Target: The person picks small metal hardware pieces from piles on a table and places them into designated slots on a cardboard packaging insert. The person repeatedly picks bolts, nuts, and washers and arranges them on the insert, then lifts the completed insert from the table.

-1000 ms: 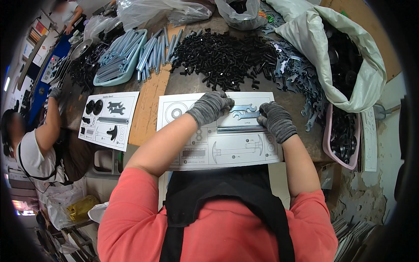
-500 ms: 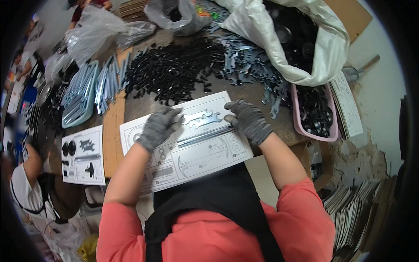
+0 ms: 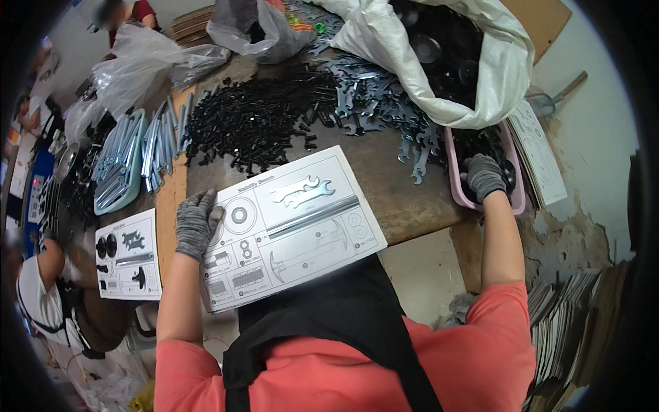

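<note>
Though knit-gloved, left fingers [image 3: 194,205] half-bent on card [image 3: 312,255], right fingers [image 3: 476,165] amid glossy parts [image 3: 492,141] (grips unclear).

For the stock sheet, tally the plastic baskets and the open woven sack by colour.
Pink basket, with the right hand at it: 1
Pale blue basket: 1
White woven sack: 1
Total: 3
</note>
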A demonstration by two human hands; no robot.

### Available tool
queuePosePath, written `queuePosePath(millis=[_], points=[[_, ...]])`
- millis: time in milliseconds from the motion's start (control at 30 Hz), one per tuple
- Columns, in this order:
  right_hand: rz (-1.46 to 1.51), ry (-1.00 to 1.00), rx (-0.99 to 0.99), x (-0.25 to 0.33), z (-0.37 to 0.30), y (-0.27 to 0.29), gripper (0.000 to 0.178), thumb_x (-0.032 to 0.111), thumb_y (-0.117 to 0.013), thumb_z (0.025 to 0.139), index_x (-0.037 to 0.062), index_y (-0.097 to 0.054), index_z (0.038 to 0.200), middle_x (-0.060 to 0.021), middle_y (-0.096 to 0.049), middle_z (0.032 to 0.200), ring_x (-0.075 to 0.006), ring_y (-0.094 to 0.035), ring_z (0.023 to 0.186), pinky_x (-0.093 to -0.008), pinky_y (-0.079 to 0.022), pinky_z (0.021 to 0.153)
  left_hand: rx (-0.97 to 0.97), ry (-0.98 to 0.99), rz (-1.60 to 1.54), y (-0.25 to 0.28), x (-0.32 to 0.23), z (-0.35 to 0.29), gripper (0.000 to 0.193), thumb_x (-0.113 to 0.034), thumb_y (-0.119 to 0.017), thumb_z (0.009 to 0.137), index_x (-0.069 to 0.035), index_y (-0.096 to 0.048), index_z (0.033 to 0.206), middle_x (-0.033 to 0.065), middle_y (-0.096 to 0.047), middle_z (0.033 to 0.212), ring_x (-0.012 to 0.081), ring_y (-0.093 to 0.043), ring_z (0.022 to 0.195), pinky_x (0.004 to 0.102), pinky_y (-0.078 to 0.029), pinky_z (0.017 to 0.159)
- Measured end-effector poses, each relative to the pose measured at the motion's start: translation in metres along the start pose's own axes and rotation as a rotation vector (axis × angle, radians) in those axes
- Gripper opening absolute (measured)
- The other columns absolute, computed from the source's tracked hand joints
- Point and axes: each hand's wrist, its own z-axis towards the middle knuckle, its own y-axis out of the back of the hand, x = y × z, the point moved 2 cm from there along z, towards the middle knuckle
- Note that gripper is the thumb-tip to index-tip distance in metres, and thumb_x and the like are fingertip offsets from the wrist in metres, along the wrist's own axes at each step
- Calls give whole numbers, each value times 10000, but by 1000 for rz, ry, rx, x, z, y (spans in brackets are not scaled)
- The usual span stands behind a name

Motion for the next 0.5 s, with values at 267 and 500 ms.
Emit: queuePosePath(millis=[267,500], points=[[-97,-50,0,5,12,-16,291,225,-599,776,99,-628,1038,-134,-565,1101,-298,-554,1035,-392,-454,876,-13,66,-20,4,-13,-6,449,-359,-567,796,-96,-577,1159,151,-574,1120,318,-512,1048,410,-354,943],[240,1,-417,8,-33,36,311,180,-666,687,67,-607,970,-153,-562,1052,-315,-530,1005,-426,-441,867,-25,98,-14,3,-11,-9,448,-369,-558,802,-108,-574,1165,138,-580,1106,305,-507,1050,401,-350,937]])
